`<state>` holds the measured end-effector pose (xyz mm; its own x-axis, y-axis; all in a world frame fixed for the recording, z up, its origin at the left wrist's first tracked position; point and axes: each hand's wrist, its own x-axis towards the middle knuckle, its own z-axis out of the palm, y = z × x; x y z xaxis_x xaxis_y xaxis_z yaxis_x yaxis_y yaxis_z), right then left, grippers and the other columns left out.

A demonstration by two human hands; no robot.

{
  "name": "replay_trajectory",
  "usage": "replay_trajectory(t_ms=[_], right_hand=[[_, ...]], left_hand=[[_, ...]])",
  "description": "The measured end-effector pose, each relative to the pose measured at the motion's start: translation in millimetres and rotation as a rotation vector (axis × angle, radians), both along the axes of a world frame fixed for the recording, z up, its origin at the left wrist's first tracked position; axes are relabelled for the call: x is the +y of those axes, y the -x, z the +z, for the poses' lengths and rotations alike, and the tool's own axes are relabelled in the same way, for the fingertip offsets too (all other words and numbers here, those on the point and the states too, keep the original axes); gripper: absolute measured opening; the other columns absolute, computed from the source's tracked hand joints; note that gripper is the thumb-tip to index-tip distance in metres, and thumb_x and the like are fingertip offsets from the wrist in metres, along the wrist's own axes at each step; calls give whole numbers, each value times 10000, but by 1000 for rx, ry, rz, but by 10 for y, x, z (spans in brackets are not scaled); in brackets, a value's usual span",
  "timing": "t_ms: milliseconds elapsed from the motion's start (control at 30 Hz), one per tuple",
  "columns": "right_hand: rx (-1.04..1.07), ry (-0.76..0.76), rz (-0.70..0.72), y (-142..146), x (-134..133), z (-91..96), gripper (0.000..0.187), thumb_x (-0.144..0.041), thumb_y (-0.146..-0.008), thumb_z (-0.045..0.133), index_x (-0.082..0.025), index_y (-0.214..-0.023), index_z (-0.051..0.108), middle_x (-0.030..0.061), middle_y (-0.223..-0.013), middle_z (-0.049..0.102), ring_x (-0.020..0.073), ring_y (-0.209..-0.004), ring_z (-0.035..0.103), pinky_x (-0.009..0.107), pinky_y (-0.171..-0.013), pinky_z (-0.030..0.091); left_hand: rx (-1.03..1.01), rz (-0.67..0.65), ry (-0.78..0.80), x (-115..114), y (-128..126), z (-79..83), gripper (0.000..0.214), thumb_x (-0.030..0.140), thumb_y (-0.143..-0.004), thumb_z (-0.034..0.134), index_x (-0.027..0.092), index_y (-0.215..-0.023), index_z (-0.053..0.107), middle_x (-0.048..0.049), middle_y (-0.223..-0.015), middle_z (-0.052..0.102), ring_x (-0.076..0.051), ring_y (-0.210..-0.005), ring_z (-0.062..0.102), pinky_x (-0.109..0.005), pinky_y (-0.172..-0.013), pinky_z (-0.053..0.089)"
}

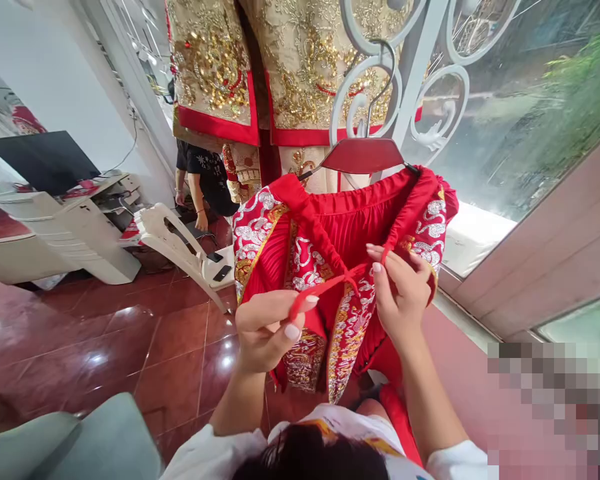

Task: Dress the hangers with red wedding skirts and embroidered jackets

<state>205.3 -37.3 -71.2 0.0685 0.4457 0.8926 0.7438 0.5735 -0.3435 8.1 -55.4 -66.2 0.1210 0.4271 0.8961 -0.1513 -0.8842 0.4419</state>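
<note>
In front of me a red pleated skirt with silver and gold embroidery hangs from a red hanger. Its metal hook is caught on the white scrollwork of the window grille. A thin red ribbon runs across the skirt's front and crosses near the middle. My left hand pinches one end of it between thumb and fingertips. On the other side, my right hand pinches the ribbon near the skirt's right edge, fingers closed together. Both hands are in front of the cloth, slightly apart.
Gold-beaded garments with red hems hang behind the skirt. A white plastic chair holds two dark phone-like objects. Beyond it stands a person in black. A desk with a monitor is at the left, a window at the right.
</note>
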Motion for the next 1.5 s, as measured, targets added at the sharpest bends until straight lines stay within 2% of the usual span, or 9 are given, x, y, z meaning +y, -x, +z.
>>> replay_trajectory(t_ms=[167, 300, 433, 533, 700, 833, 1000, 1167, 1500], right_hand=[[-132, -171, -304, 15, -42, -141, 71, -171, -861, 552, -157, -791, 545, 30, -824, 660, 140, -741, 595, 333, -771, 312], [-130, -134, -212, 22, -93, -174, 32, -163, -854, 563, -166, -827, 545, 36, -820, 635, 147, -750, 558, 314, -737, 356], [-122, -37, -91, 45, -134, -159, 33, -139, -849, 558, -163, -840, 578, 35, -761, 612, 139, -695, 520, 276, -642, 389], [-61, 4, -31, 82, -163, -157, 41, -133, -832, 573, -166, -848, 591, 34, -751, 615, 133, -670, 513, 268, -614, 409], [59, -13, -2, 134, -142, -208, 330, -159, -783, 628, -196, -1110, 596, 88, -1021, 635, 189, -891, 607, 331, -740, 514], [64, -79, -4, 153, -81, -238, 214, -120, -778, 608, -222, -963, 640, 78, -1091, 603, 219, -1009, 587, 414, -858, 489], [57, -73, -41, 242, -41, -237, 127, -168, -760, 678, -219, -871, 643, 35, -906, 597, 193, -919, 536, 390, -832, 448], [94, -175, -159, 354, 51, -230, 109, -171, -750, 702, -192, -822, 624, 33, -810, 581, 172, -813, 506, 335, -737, 434], [45, -220, -254, 401, 85, -247, 150, -138, -801, 608, -199, -937, 621, 63, -862, 601, 178, -807, 554, 329, -711, 469]], left_hand=[[119, 512, -239, 35, 45, 31, 168, 95, -805, 605, 168, -914, 710, 6, -619, 598, -70, -546, 489, -199, -508, 389], [222, 845, -474, 125, 159, 51, 264, 26, -768, 616, 159, -981, 700, -6, -680, 663, -88, -578, 548, -224, -579, 424], [185, 986, -568, 199, 231, 58, 277, 47, -778, 613, 157, -1018, 697, 1, -633, 644, -90, -534, 529, -228, -578, 425], [145, 921, -460, 193, 187, 50, 239, 74, -801, 593, 170, -992, 699, -5, -679, 666, -91, -572, 552, -216, -609, 443], [175, 702, -88, 85, 31, -6, 161, 119, -818, 583, 185, -909, 699, 8, -680, 663, -84, -596, 566, -191, -573, 433], [82, 598, 130, 9, -12, -72, 168, 152, -828, 578, 211, -920, 704, 10, -728, 683, -90, -604, 589, -194, -558, 447], [-15, 324, 389, -52, 1, -155, 186, 210, -853, 559, 232, -965, 706, 7, -732, 681, -63, -476, 514, -187, -430, 387], [4, 110, 499, -153, 8, -180, 220, 207, -860, 553, 215, -1028, 695, 2, -675, 648, -31, -389, 432, -165, -367, 336], [19, 129, 492, -219, 50, -175, 241, 190, -843, 571, 217, -1044, 701, 7, -615, 634, -52, -407, 491, -174, -393, 402]])
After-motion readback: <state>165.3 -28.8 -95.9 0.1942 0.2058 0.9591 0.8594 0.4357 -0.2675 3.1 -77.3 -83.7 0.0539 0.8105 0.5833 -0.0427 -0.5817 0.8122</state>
